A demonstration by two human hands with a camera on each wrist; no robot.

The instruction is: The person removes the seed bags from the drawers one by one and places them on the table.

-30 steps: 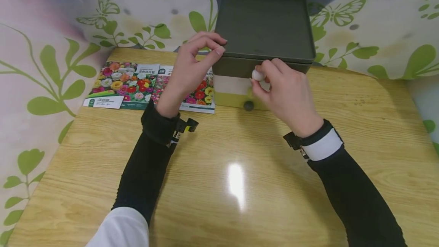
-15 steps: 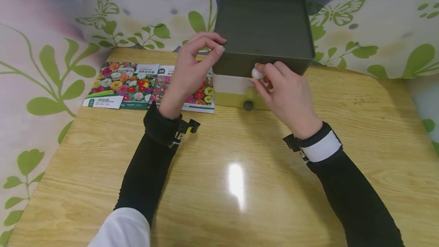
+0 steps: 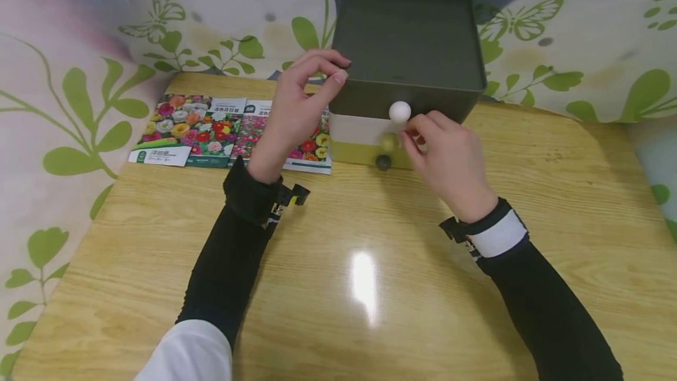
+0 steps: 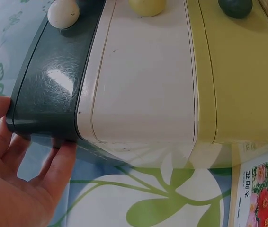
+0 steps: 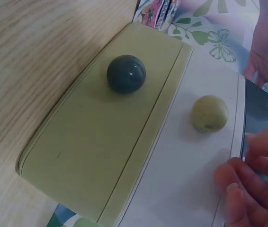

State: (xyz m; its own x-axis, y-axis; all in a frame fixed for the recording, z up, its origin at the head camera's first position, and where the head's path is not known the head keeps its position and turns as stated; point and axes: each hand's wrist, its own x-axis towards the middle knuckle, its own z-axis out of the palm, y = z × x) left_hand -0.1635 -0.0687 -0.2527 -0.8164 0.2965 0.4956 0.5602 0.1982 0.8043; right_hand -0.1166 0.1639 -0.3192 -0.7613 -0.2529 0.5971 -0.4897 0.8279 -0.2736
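Note:
A small three-tier drawer box (image 3: 409,40) stands at the back of the table. Its top drawer (image 4: 53,78) is dark green with a round white knob (image 3: 399,112). The white middle drawer (image 4: 146,75) has a yellow-green knob (image 5: 209,114), and the yellow-green bottom drawer (image 5: 101,118) a dark one. At the upper left corner my left hand (image 3: 298,99) holds the box, fingers spread over its top edge and side. Just right of the white knob, my right hand (image 3: 449,154) hovers with loosely bent fingers and nothing in them.
Several seed packets (image 3: 211,131) with flower pictures lie left of the box. Behind them rises a wall covering (image 3: 217,16) with a leaf and butterfly print. The wooden table (image 3: 312,287) extends in front and to the right.
My right hand has let go of the white knob and drawn slightly right and down. The thin seam beneath the box's top front rim no longer shows. My left hand stays put.

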